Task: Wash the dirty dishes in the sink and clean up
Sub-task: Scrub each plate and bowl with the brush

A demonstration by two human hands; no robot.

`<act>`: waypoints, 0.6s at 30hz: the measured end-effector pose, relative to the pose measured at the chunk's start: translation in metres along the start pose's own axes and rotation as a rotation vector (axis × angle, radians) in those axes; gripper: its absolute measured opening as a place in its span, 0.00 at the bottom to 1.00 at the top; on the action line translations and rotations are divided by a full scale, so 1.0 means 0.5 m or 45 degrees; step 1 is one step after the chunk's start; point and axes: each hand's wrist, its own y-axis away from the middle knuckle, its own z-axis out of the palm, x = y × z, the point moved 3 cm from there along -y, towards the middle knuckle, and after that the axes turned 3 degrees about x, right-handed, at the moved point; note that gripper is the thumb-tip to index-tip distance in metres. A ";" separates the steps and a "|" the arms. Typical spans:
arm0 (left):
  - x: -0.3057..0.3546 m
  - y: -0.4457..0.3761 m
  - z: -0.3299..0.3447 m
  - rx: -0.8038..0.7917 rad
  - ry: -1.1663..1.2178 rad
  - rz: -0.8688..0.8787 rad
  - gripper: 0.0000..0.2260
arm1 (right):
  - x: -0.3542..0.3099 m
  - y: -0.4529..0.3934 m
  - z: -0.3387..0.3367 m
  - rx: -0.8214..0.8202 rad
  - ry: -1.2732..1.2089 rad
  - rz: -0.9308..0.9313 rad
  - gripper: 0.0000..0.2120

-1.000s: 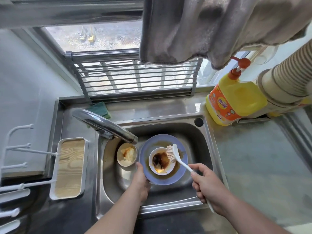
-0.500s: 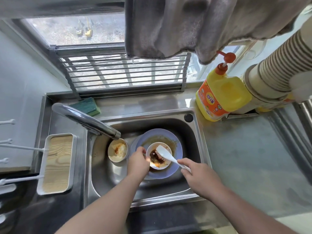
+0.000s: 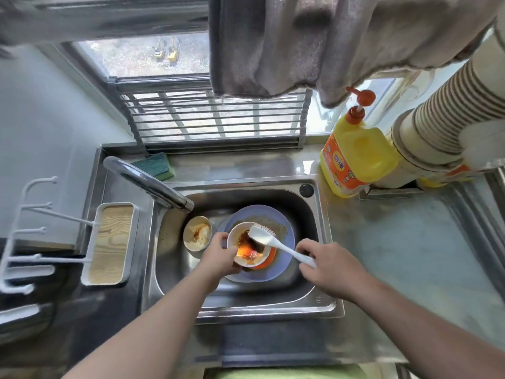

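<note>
Scrubbing the first bowl

Our left hand (image 3: 218,258) grips the dirty bowl (image 3: 247,248) over the blue plate (image 3: 282,233) in the sink (image 3: 314,291); our right hand (image 3: 326,269) clasps the brush (image 3: 276,242), bristles just beyond the left fingers. Next, we judge, comes running water and the small bowl (image 3: 197,233) left of them

Your left hand (image 3: 218,257) covered the near rim of the white bowl (image 3: 247,248), and that bowl hid the middle of the blue plate (image 3: 284,236) beneath it. Your right hand (image 3: 328,269) swallowed the end of the brush (image 3: 269,237) handle. The detergent bottle (image 3: 352,157) label print was too small to read.
</note>
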 end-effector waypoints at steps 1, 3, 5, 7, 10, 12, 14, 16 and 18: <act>0.001 0.009 -0.004 -0.029 0.102 -0.015 0.14 | -0.002 0.000 -0.013 -0.015 -0.015 -0.032 0.07; 0.006 0.027 -0.013 -0.072 0.224 -0.027 0.16 | -0.009 -0.002 -0.040 -0.029 -0.034 -0.092 0.11; 0.013 0.049 -0.025 -0.113 0.286 -0.024 0.18 | -0.020 -0.005 -0.064 -0.027 -0.016 -0.122 0.14; 0.018 0.066 -0.035 -0.170 0.408 0.002 0.19 | -0.034 -0.006 -0.080 -0.033 0.063 -0.160 0.16; 0.017 0.075 -0.052 -0.183 0.669 0.042 0.22 | -0.057 -0.005 -0.089 -0.034 0.206 -0.227 0.18; 0.015 0.070 -0.060 -0.181 0.783 0.051 0.25 | -0.069 0.000 -0.081 -0.039 0.228 -0.210 0.18; 0.012 0.064 -0.065 -0.203 0.860 0.052 0.27 | -0.087 0.009 -0.062 -0.088 0.152 -0.179 0.17; 0.010 0.065 -0.067 -0.267 0.899 0.054 0.27 | -0.113 0.017 -0.037 -0.106 -0.011 -0.121 0.16; 0.008 0.071 -0.065 -0.373 0.908 0.077 0.24 | -0.136 0.018 -0.023 -0.003 -0.106 -0.094 0.16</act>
